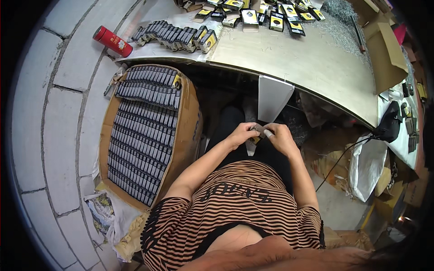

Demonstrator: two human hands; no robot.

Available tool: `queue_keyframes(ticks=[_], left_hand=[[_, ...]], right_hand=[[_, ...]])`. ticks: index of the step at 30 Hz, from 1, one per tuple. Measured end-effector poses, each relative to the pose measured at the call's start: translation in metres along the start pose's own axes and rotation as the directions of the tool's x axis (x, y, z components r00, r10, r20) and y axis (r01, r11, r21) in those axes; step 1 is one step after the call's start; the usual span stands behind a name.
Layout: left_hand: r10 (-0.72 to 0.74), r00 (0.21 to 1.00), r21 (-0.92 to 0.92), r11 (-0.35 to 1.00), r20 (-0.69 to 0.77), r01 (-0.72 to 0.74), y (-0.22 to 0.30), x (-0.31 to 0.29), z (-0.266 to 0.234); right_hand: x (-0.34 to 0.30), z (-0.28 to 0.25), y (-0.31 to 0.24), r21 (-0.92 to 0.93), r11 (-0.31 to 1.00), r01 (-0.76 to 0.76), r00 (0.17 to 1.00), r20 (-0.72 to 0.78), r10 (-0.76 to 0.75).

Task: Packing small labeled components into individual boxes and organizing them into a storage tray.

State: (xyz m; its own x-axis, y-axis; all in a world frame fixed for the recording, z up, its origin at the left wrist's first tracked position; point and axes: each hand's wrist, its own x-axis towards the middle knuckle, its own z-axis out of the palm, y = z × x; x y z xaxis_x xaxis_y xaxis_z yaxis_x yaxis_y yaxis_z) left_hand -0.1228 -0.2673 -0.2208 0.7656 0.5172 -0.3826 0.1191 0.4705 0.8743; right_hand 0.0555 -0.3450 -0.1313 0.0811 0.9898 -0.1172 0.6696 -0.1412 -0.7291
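Both my hands meet over my lap, in front of the table edge. With bent fingers, my left hand grips a small carton from its left side. My right hand closes on the same carton from the right, thumb and fingers near its upper end. Yellow and dark printing shows on the carton, and a pale flap hangs below it. My fingers cover most of it, so I cannot tell whether anything is inside.
A large cardboard box packed with rows of small dark cartons stands at my left. On the table are a carton row, a loose carton pile, a red flask and metal shavings. A white panel hangs from its edge.
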Motion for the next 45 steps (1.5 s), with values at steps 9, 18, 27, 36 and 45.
queue_keyframes(ticks=[9, 18, 27, 36, 45], left_hand=[[0.738, 0.657, 0.739, 0.355, 0.154, -0.572, 0.108, -0.036, 0.034], [0.495, 0.868, 0.182, 0.858, -0.039, -0.481, 0.089, -0.004, 0.031], [0.776, 0.625, 0.695, 0.402, 0.087, -0.596, 0.108, -0.011, 0.029], [0.609, 0.771, 0.515, 0.73, -0.189, -0.45, 0.105, -0.004, 0.019], [0.619, 0.767, 0.58, 0.691, -0.167, -0.431, 0.107, 0.0, 0.021]], right_hand=[[0.03, -0.034, 0.015, 0.337, 0.94, -0.057, 0.98, -0.159, 0.116], [0.028, -0.055, 0.024, 0.768, 0.635, 0.082, 0.993, -0.115, 0.01], [0.029, -0.047, -0.043, 0.979, 0.198, 0.043, 0.996, -0.025, -0.089], [0.038, -0.029, -0.029, 0.798, 0.598, 0.076, 0.988, -0.14, 0.061], [0.049, -0.04, -0.018, 0.777, 0.621, -0.104, 0.981, -0.023, 0.194]])
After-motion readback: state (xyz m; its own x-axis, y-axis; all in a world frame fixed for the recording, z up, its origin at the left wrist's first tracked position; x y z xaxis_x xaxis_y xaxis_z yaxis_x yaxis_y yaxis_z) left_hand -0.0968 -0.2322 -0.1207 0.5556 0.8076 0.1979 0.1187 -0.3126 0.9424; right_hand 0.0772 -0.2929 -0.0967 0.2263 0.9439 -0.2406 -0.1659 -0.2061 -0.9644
